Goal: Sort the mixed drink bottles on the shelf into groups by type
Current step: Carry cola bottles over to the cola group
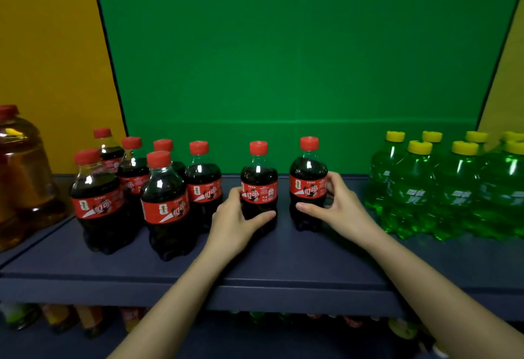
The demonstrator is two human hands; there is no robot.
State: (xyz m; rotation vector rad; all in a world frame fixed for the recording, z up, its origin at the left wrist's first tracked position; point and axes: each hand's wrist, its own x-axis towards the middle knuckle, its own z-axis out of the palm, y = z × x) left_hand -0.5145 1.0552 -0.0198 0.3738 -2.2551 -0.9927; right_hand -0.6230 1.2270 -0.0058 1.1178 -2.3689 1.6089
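Two dark cola bottles with red caps and red labels stand apart in the middle of the dark blue shelf (283, 262). My left hand (235, 221) is wrapped around the left cola bottle (258, 180). My right hand (340, 208) grips the right cola bottle (307, 177). Both bottles are upright with their bases on the shelf. To the left stands a cluster of several more cola bottles (164, 202). At the right end stand several green soda bottles (453, 191) with yellow caps, grouped together.
A large jug of amber liquid (22, 177) with a red cap sits at the far left on the neighbouring shelf. A green back panel (297, 61) rises behind the bottles. Blurred bottles (85, 319) fill the lower shelf below.
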